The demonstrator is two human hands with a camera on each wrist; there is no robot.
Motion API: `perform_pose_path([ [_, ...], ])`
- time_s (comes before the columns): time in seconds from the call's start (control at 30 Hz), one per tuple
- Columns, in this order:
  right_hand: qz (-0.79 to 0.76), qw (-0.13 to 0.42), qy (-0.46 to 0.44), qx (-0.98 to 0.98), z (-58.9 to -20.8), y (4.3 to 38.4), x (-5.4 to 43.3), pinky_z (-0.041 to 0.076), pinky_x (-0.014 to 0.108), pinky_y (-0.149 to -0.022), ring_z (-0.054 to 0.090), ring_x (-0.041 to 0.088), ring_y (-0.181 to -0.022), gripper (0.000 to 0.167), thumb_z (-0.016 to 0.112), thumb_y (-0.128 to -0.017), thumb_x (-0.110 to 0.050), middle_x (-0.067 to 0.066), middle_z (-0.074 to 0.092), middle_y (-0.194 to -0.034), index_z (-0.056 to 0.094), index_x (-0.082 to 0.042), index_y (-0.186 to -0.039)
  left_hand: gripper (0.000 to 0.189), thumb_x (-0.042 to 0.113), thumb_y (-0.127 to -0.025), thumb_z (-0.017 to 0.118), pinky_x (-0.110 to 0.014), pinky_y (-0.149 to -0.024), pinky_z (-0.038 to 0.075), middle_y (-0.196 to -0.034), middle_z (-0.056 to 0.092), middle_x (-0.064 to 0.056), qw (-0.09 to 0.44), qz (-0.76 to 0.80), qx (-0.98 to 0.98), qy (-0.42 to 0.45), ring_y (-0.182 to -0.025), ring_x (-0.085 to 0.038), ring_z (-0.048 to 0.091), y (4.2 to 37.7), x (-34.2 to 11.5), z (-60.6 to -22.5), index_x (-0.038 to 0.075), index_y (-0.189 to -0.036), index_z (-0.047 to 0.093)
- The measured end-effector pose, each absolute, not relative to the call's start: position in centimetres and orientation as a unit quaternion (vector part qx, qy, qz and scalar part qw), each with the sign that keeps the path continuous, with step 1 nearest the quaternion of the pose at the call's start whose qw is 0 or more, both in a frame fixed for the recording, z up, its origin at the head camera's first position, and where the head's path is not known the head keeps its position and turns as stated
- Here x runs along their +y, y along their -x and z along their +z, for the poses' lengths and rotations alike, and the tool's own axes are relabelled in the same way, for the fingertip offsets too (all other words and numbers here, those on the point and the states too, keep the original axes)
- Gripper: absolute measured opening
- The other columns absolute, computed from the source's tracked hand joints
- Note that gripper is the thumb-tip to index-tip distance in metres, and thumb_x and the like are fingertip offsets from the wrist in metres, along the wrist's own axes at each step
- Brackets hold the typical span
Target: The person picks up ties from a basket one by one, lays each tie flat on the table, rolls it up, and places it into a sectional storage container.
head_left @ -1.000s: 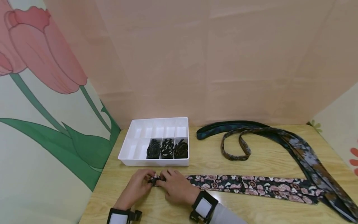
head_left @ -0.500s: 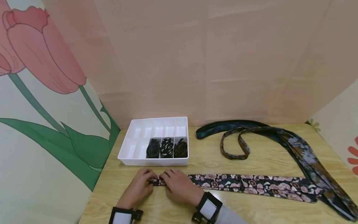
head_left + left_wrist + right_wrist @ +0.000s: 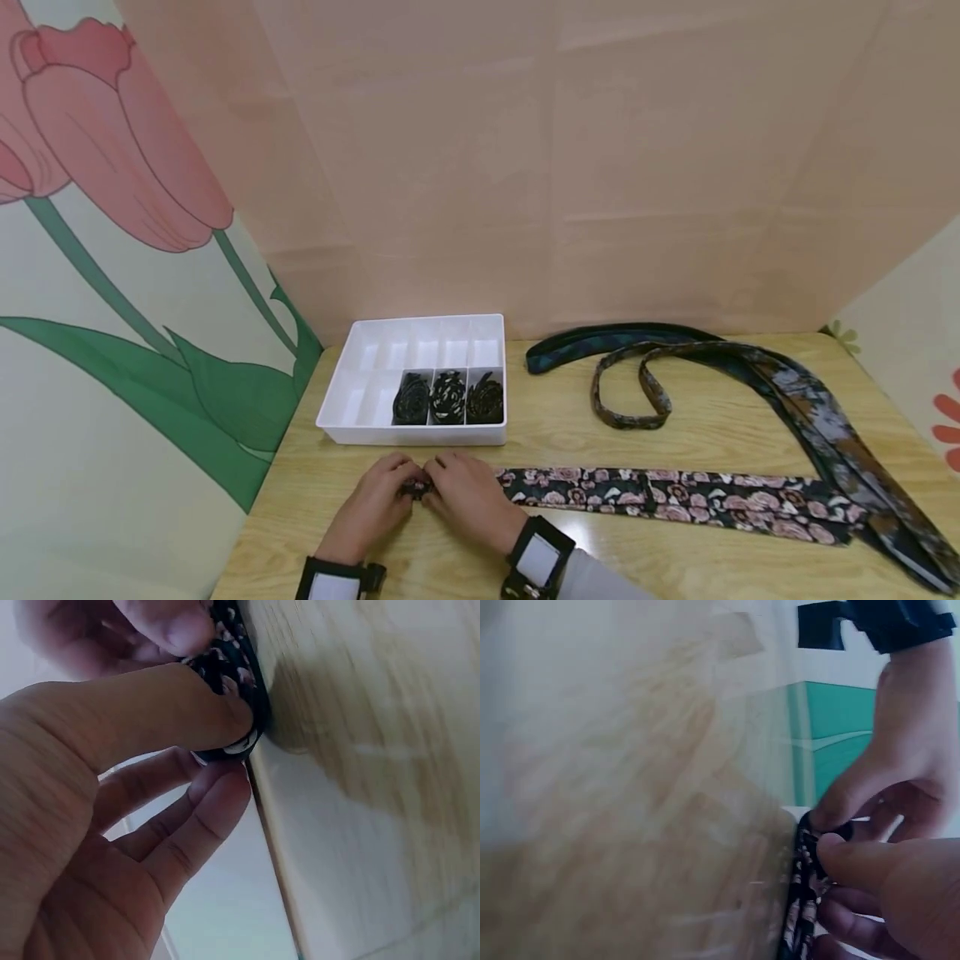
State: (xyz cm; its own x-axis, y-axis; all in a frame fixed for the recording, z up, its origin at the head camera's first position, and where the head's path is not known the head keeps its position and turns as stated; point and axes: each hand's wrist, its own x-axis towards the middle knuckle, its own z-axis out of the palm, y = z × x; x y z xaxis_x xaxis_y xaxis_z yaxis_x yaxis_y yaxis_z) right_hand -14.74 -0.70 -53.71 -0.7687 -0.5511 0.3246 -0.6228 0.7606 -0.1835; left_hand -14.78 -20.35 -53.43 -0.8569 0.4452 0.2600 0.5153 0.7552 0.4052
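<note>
A dark necktie with pink roses [image 3: 592,487] lies flat across the table, its left end coiled into a small roll [image 3: 232,682]. My left hand [image 3: 371,510] pinches this roll between thumb and fingers, as the left wrist view shows. Close beside it, my right hand [image 3: 474,504] pinches the same tie at the roll, thumb on one face and fingers on the other. In the right wrist view both hands meet around the floral cloth [image 3: 802,900]. The hands partly hide the roll in the head view.
Behind the hands stands a white divided tray [image 3: 412,435]; rolled dark ties [image 3: 448,398] fill three front compartments at its right. A brown-grey floral tie [image 3: 817,400] and a dark blue-green tie [image 3: 555,354] curve along the right, touching the rose tie's wide end.
Both hands first draw slightly apart, baring a short stretch of rose tie, then the right hand comes back left until the hands meet at the roll. The tray and other ties stay put.
</note>
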Motion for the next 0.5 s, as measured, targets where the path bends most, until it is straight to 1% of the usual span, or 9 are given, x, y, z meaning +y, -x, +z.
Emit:
perform_pose_path([
  [0.07,0.155,0.112,-0.309,-0.932,-53.8,14.9,-0.9,0.058,0.032,-0.076,0.066,0.015,-0.09,0.023,0.083,-0.092,-0.032,-0.004,0.067,-0.096,0.072,-0.015,-0.102,0.039,-0.015,-0.072,0.078,-0.03,-0.077,0.056,-0.096,0.063,0.0,0.06,-0.265,-0.933,0.237,-0.087,-0.011,0.06,14.7,-20.3,-53.3,0.008,-0.101,0.066],
  [0.13,0.168,0.098,-0.3,-0.934,-54.0,15.0,-1.0,0.058,0.032,-0.075,0.066,0.016,-0.091,0.024,0.085,-0.09,-0.03,-0.003,0.067,-0.095,0.071,-0.014,-0.1,0.042,-0.018,-0.073,0.075,-0.027,-0.073,0.055,-0.096,0.061,-0.001,0.04,-0.318,-0.923,0.212,-0.085,-0.01,0.059,14.6,-20.3,-53.2,0.007,-0.104,0.062],
  [0.2,0.18,0.09,-0.29,-0.936,-54.3,15.0,-0.9,0.058,0.032,-0.074,0.066,0.015,-0.092,0.024,0.086,-0.088,-0.028,-0.003,0.067,-0.096,0.071,-0.015,-0.1,0.042,-0.019,-0.074,0.073,-0.026,-0.074,0.057,-0.1,0.061,-0.005,0.026,-0.381,-0.905,0.19,-0.085,-0.01,0.061,14.6,-20.3,-53.0,0.002,-0.109,0.062],
  [0.3,0.202,0.08,-0.279,-0.935,-54.7,15.2,-0.6,0.057,0.031,-0.073,0.065,0.015,-0.091,0.024,0.087,-0.086,-0.026,-0.004,0.066,-0.095,0.069,-0.017,-0.097,0.035,-0.02,-0.076,0.074,-0.026,-0.08,0.062,-0.111,0.064,-0.012,0.017,-0.442,-0.879,0.179,-0.09,-0.014,0.068,14.4,-20.5,-53.1,-0.002,-0.106,0.069],
  [0.37,0.217,0.077,-0.275,-0.933,-54.8,15.3,-0.4,0.056,0.03,-0.071,0.064,0.013,-0.089,0.023,0.087,-0.086,-0.026,-0.005,0.065,-0.094,0.068,-0.018,-0.096,0.029,-0.016,-0.079,0.077,-0.027,-0.085,0.062,-0.116,0.068,-0.013,0.021,-0.445,-0.876,0.183,-0.097,-0.017,0.07,14.4,-20.6,-53.3,0.001,-0.103,0.075],
  [0.43,0.229,0.076,-0.274,-0.931,-54.9,15.4,-0.3,0.054,0.029,-0.069,0.063,0.012,-0.088,0.023,0.087,-0.086,-0.027,-0.006,0.064,-0.092,0.067,-0.019,-0.094,0.027,-0.012,-0.082,0.079,-0.029,-0.088,0.062,-0.122,0.071,-0.011,0.019,-0.438,-0.877,0.196,-0.103,-0.02,0.072,14.4,-20.8,-53.6,0.008,-0.1,0.078],
  [0.5,0.235,0.077,-0.276,-0.929,-55.0,15.5,-0.1,0.054,0.028,-0.069,0.063,0.011,-0.087,0.023,0.086,-0.087,-0.029,-0.007,0.064,-0.092,0.067,-0.02,-0.095,0.028,-0.008,-0.086,0.08,-0.031,-0.091,0.062,-0.123,0.073,-0.007,0.013,-0.434,-0.875,0.213,-0.109,-0.021,0.072,14.5,-20.8,-54.0,0.013,-0.105,0.078],
])
